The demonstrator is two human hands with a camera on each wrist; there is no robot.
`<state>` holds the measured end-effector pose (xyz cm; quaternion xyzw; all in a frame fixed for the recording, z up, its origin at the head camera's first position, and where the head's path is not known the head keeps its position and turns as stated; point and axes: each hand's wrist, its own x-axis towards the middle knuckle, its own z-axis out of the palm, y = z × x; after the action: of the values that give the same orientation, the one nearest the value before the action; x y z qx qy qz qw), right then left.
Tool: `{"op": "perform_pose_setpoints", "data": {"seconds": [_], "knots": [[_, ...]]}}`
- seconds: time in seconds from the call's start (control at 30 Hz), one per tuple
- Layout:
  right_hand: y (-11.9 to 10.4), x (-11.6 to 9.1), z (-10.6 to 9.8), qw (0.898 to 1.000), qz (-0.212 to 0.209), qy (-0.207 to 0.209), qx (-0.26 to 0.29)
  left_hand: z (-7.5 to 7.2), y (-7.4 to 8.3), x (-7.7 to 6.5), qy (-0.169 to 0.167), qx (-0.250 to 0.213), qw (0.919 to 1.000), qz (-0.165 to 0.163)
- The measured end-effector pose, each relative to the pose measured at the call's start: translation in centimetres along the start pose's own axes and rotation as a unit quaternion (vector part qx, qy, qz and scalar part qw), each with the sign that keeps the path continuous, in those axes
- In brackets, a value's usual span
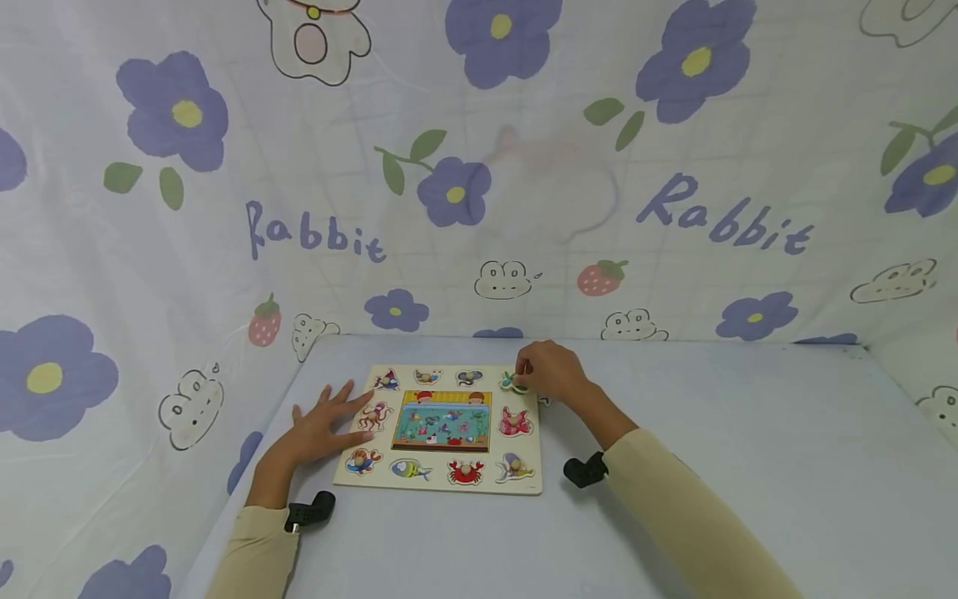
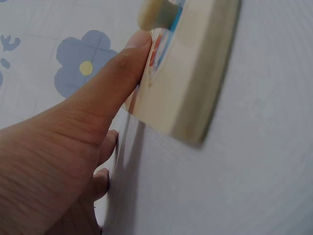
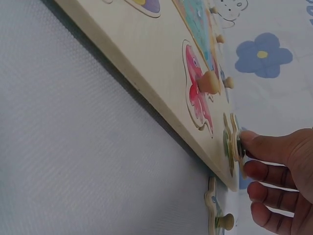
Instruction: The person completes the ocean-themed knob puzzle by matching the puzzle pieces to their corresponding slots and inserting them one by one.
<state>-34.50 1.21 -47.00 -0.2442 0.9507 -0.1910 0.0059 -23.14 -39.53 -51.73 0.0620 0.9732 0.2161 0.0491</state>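
Note:
The wooden knob puzzle board [image 1: 440,462] lies flat, with sea-animal pieces set around a central aquarium picture. My right hand [image 1: 552,370] pinches a green puzzle piece [image 1: 511,383] by its knob at the board's far right corner. In the right wrist view that piece [image 3: 235,139] stands slightly proud of the board face, tilted over its recess. My left hand [image 1: 320,428] rests spread at the board's left edge. Its thumb [image 2: 122,71] touches the board beside a piece's wooden knob [image 2: 156,13] in the left wrist view.
Another knobbed piece [image 3: 212,208] lies off the board by its right edge, mostly hidden behind my right hand in the head view. Among the seated pieces are a pink fish [image 1: 514,422] and a red crab [image 1: 466,473]. A flower-printed curtain [image 1: 449,274] hangs behind the pale table [image 1: 711,466].

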Motion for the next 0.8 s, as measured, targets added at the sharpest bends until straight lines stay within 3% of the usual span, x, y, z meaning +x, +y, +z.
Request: {"op": "perform_pose_setpoints", "data": {"seconds": [0.8], "knots": [[0.18,0.93,1.06,1.000,0.009,-0.008,-0.009,-0.15,0.12,-0.04,-0.006,-0.001,1.0000,-0.001]]}}
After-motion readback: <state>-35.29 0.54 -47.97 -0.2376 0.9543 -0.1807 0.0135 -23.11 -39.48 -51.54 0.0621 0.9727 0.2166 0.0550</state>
